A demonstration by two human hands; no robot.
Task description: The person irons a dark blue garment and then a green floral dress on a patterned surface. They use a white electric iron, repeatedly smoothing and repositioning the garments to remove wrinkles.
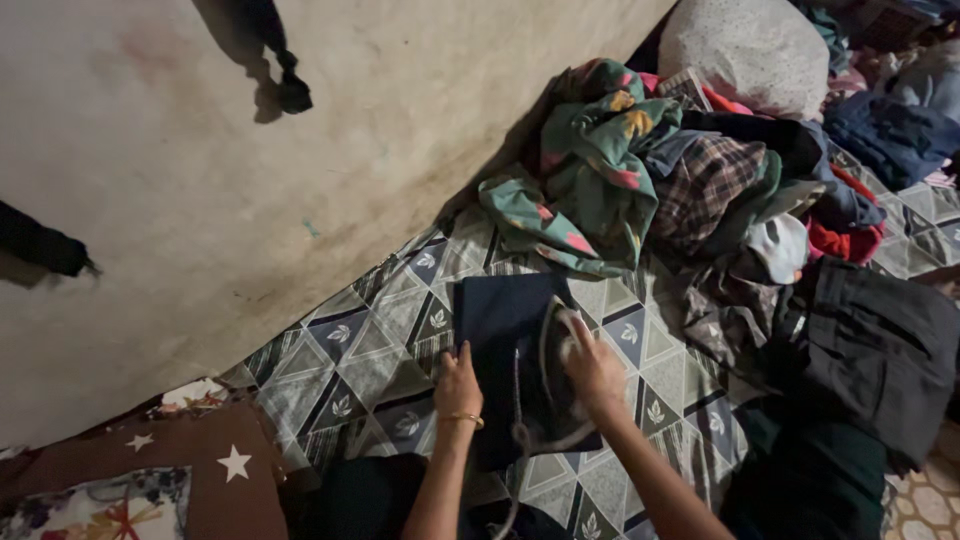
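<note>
Ironing step, lower centre: right hand (pixel 592 368), fingers wrapped around the iron (pixel 556 352); left hand (pixel 458 383) (fingers together) flattens dark cloth (pixel 497 318). The next pass likely needs the cloth kept taut.

L hand (pixel 458 383) flat, palm down; R hand (pixel 592 368) clenched, grip closed.

A plain, stained beige wall (pixel 230 170) fills the upper left, marked with smudges and shadows. Along its base lies a patterned sheet (pixel 370 350) of grey and dark triangles with leaf motifs. Right of the wall, a heap of mixed clothing (pixel 660 170). Below the wall's lower left edge, a brown star-printed cloth (pixel 215 465). Lighting dim.
</note>
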